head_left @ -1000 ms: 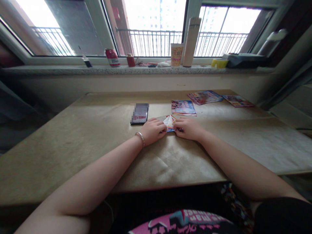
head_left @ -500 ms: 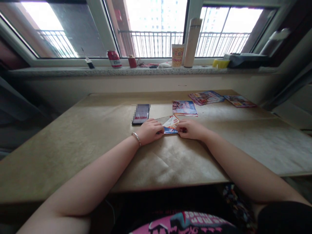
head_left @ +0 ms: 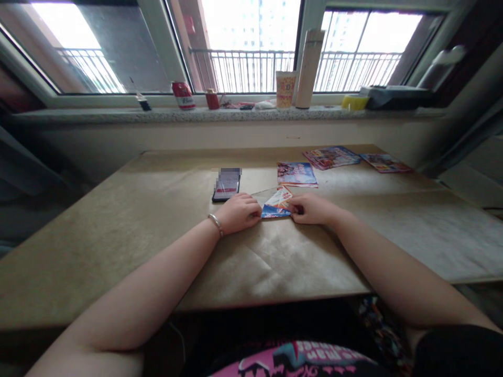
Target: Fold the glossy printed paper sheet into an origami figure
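Observation:
A printed paper leaflet (head_left: 277, 201), partly folded, lies on the table between my hands. Its near edge shows a blue strip, and white and orange print faces up behind that. My left hand (head_left: 240, 213), with a bangle at the wrist, has its fingers curled onto the left end of the blue strip. At the right end, my right hand (head_left: 308, 208) pinches the paper between thumb and fingers. Just beyond my left hand lies a phone (head_left: 228, 184), screen up. Another leaflet pile (head_left: 296, 174) rests behind the folded paper.
More leaflets (head_left: 332, 157) are stacked at the far right of the table (head_left: 118, 230), with another pile (head_left: 386, 163) beside them. On the window sill stand a red can (head_left: 183, 95), a paper cup (head_left: 285, 89), a tall bottle (head_left: 310, 68) and yellow tape (head_left: 354, 102).
My hands have moved slightly apart along the near edge, so more of the blue strip shows between them. The phone and the other leaflets lie as before.

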Motion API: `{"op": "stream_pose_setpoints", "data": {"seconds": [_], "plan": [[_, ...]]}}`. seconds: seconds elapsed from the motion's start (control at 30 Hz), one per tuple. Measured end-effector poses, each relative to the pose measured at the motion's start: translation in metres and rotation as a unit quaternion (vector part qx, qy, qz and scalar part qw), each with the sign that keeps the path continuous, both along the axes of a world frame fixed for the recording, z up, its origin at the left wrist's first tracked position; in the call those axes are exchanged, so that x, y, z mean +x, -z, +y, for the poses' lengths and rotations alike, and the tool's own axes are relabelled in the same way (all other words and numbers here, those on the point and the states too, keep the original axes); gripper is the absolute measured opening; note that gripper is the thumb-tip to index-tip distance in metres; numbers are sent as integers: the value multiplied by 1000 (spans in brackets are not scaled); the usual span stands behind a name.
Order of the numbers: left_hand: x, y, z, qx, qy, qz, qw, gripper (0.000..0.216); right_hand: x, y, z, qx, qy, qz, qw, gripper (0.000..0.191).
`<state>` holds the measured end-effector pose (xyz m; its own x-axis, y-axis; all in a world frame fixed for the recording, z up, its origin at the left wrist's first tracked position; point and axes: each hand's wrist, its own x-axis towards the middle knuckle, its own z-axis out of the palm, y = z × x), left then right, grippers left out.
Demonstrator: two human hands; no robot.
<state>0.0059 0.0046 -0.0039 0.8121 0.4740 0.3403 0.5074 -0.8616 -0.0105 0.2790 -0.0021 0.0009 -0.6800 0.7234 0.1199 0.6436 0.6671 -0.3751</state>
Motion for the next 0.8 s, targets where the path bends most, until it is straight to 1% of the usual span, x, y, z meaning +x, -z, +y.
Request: {"op": "stream_pose_setpoints", "data": {"seconds": [0.13, 0.23, 0.33, 0.4, 0.5, 0.6, 0.7, 0.8], "plan": [[1, -1, -2, 4, 2, 6, 1000, 9, -2, 0, -2, 11, 7, -8, 1000, 8], [2, -1, -5, 16, -8, 13, 1000, 11, -5, 1, -4, 32, 15, -9, 999, 8], [3, -1, -7, 36, -24, 17, 999, 16, -9, 4, -5, 50, 36, -13, 998, 8], [3, 0, -7, 38, -23, 18, 999, 22, -12, 7, -6, 56, 39, -5, 998, 8], [3, 2, -6, 15, -9, 37, 999, 30, -16, 9, -7, 62, 13, 24, 998, 12], [3, 3, -5, -14, -10, 50, 999, 33, -16, 8, -7, 79, -8, 60, 995, 15], [3, 3, -3, -34, -21, 37, 999, 33, -10, 6, -3, 113, -1, 83, 990, 19], [2, 4, -2, -42, -34, 25, 998, 31, -1, 8, 3, 155, 14, 67, 986, 27]]}}
